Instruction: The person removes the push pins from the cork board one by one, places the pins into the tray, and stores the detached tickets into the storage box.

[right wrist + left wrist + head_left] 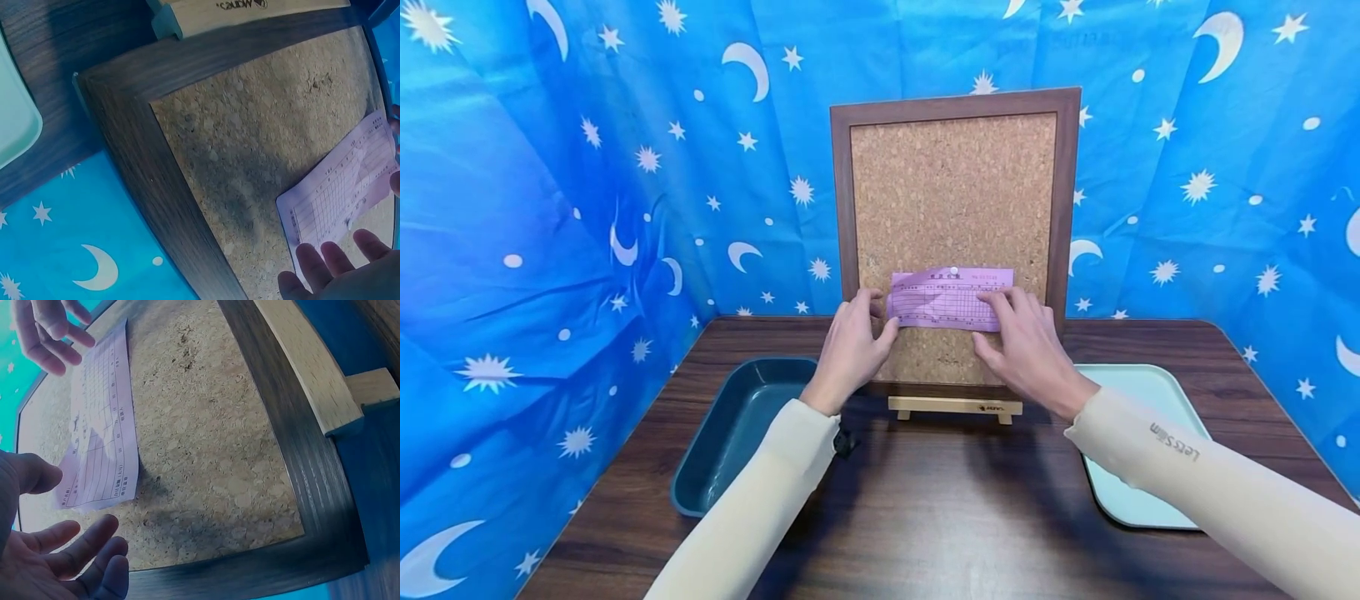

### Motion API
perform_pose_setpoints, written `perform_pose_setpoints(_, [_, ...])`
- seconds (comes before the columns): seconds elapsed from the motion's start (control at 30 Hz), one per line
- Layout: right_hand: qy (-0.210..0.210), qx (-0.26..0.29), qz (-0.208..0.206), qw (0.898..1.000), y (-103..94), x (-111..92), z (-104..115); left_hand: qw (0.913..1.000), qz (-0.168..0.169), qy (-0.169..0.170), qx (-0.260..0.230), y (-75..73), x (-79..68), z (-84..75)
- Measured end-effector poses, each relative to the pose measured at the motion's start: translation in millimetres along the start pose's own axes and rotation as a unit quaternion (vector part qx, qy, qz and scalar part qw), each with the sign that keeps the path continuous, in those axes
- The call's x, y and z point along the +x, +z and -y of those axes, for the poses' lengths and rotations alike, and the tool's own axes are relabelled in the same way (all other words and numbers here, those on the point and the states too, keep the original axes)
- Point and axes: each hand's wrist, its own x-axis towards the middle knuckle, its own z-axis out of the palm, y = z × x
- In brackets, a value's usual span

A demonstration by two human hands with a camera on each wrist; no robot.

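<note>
A pink printed slip (pixel 934 304) hangs on the lower part of a framed corkboard (pixel 955 192), with a white pushpin (pixel 954 271) at the middle of its top edge. My left hand (pixel 855 343) is at the slip's left edge, its thumb and fingers spread apart around nothing, as the left wrist view shows. Over the slip's right end lies my right hand (pixel 1022 337), fingertips at the printed grid and thumb pointing below the lower edge. Relaxed fingers (pixel 312 265) of that hand show against the slip in the right wrist view.
The board leans on a wooden easel (pixel 955 406) on a dark wood table (pixel 917 517). A deep teal tray (pixel 688 475) stands to the left. At right, a pale mint tray (pixel 1142 492) lies partly under my right forearm. Behind hangs a blue star-and-moon curtain (pixel 790 83).
</note>
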Motion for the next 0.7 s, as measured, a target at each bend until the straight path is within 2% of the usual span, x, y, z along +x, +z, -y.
perform_pose_setpoints(0.13, [-0.005, 0.009, -0.011, 1.000, -0.2, 6, 1, 0.9999, -0.002, 0.002, -0.010, 2.0, 1.9, -0.5])
perform_pose_setpoints(0.43, [0.007, 0.067, -0.023, 0.997, 0.8, 28, 4, 0.9997, -0.016, 0.013, -0.016, 8.7, 6.2, -1.9])
perform_pose_setpoints(0.7, [0.014, 0.072, -0.037, 0.997, 5.8, 54, 6, 0.9988, -0.040, 0.015, -0.025, 13.1, 8.9, -3.0])
